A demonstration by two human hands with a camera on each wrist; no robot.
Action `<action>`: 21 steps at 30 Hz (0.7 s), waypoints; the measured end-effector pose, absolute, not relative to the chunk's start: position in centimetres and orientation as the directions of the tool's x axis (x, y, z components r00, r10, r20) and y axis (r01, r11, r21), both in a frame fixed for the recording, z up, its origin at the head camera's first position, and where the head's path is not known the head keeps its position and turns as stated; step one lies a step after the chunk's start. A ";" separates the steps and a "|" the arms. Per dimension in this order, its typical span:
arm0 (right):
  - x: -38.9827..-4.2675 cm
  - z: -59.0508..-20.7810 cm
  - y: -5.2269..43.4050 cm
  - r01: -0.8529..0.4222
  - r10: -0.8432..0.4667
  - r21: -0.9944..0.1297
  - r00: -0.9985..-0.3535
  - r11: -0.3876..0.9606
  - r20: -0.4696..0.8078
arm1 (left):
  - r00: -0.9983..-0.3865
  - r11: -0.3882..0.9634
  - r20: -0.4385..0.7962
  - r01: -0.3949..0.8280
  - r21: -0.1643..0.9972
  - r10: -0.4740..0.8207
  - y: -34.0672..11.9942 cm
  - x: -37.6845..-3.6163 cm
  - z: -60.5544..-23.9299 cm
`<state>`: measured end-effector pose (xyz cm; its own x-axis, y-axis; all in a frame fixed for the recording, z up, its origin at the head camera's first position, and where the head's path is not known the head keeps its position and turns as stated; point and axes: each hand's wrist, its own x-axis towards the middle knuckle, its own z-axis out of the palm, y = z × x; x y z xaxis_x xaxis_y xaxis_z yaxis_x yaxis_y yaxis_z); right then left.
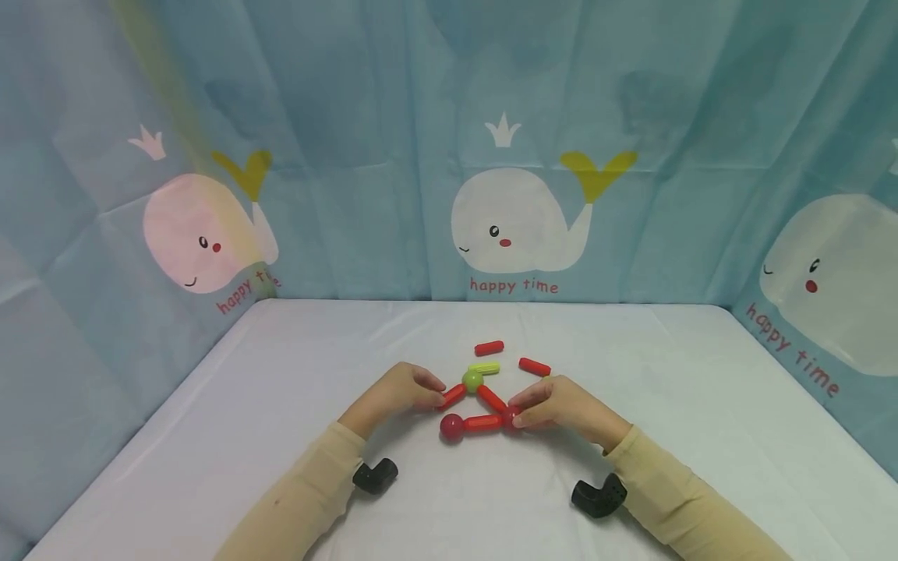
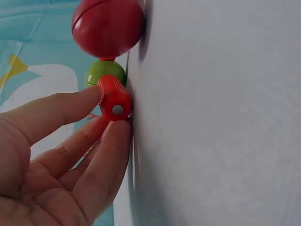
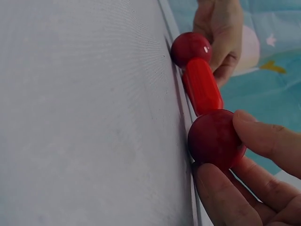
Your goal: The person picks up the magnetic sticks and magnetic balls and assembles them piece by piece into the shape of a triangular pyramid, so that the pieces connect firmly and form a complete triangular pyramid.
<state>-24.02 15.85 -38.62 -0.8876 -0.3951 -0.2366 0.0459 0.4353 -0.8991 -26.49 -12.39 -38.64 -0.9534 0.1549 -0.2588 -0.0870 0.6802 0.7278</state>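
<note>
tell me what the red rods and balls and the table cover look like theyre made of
Red rod: likely moulded plastic, satin sheen, with a small metal-looking disc in its end, perhaps a magnet. Red ball: glossy hard plastic, going by its highlights; the other red ball shows a seam line. Table cover: seemingly thin matte white fabric, faintly creased.

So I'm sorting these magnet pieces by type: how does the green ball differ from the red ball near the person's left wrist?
The green ball is light green, while the red ball is dark red. The green ball looks a little smaller. The green ball sits at the top of the triangle with three sticks meeting it, including the yellow-green stick; the red ball sits at the lower left corner, with one stick plainly joined to it. Both are round, glossy and lie on the white table.
</note>
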 end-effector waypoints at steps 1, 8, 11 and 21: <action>-24.1 -38.6 15.8 0.043 -0.395 -0.897 -0.888 0.440 -0.236 | -0.953 0.679 -0.260 -0.089 0.729 0.154 -12.4 -26.4 -38.6; -24.1 -38.6 15.7 0.029 -0.380 -0.884 -0.896 0.467 -0.230 | -0.947 0.683 -0.280 -0.102 0.723 0.155 -12.3 -26.1 -38.4; -24.0 -38.6 15.7 0.025 -0.369 -0.873 -0.900 0.487 -0.231 | -0.946 0.685 -0.284 -0.104 0.721 0.155 -12.2 -26.0 -38.4; -24.1 -38.6 15.6 0.017 -0.371 -0.870 -0.900 0.493 -0.228 | -0.940 0.656 -0.299 -0.124 0.744 0.162 -11.8 -25.7 -38.2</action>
